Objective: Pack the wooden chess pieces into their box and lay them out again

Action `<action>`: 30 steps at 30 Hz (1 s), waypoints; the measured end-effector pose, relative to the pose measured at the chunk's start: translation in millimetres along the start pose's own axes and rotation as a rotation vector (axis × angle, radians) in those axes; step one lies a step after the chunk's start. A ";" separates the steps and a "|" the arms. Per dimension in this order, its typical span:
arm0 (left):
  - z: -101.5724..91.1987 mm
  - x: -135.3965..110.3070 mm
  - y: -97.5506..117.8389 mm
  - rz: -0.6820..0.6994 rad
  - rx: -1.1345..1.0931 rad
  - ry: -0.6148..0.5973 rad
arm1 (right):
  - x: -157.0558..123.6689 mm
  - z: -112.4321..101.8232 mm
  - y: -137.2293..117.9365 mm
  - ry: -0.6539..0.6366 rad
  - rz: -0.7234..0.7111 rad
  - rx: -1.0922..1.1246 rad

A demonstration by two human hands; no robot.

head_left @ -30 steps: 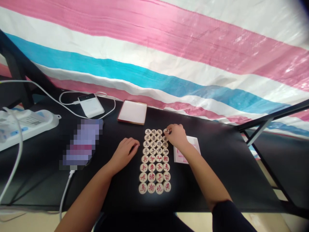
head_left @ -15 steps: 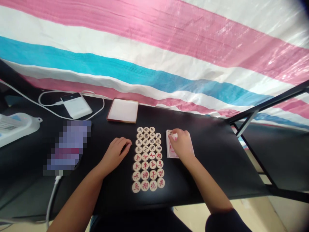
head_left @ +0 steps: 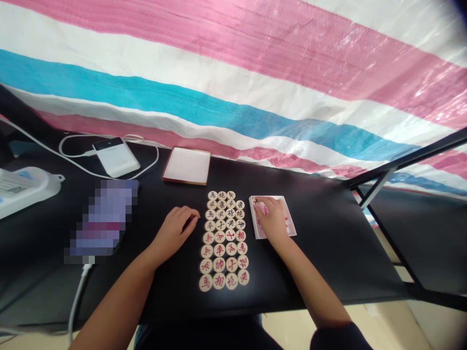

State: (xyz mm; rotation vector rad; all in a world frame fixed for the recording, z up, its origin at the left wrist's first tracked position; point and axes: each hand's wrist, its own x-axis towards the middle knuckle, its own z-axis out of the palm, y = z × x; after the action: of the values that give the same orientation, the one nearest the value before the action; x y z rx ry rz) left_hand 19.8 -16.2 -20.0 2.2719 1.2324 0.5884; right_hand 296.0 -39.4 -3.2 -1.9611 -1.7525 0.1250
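A pink, white and blue striped plastic tarp [head_left: 233,97] hangs behind a black table top [head_left: 321,257]. The right hand [head_left: 273,219] lies palm down on a white card with pink print [head_left: 288,228], fingers bent toward the card's far left corner. A dark mark shows there, but whether a piece is gripped or the mark is print cannot be told. The left hand [head_left: 174,231] rests loosely curled and empty on the table, just left of the round pale wooden Chinese chess pieces [head_left: 220,250]. These stand in rows four abreast, black-lettered far, red-lettered near; the farthest row shows three. Beyond lie a white tray with a reddish rim [head_left: 186,165], a white power bank [head_left: 116,158] and a white power strip [head_left: 22,189]. The step in hand appears to be work at the card; the next move appears to call for the right hand to lift clear.
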 end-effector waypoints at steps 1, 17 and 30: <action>0.0 0.0 -0.1 -0.001 -0.002 0.002 | -0.7 -0.7 -0.9 0.004 0.000 0.005; 1.9 -0.2 -2.1 0.019 0.010 0.001 | -29.0 -25.1 -8.6 -0.114 0.040 0.074; 2.3 -0.2 -2.6 0.016 0.013 0.011 | -28.0 -19.6 -28.0 -0.189 0.155 -0.015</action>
State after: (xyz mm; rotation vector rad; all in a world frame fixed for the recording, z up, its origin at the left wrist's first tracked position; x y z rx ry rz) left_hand 19.4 -15.6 -23.3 2.2938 1.2275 0.6012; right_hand 273.6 -70.8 18.4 -2.1562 -1.7171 0.3621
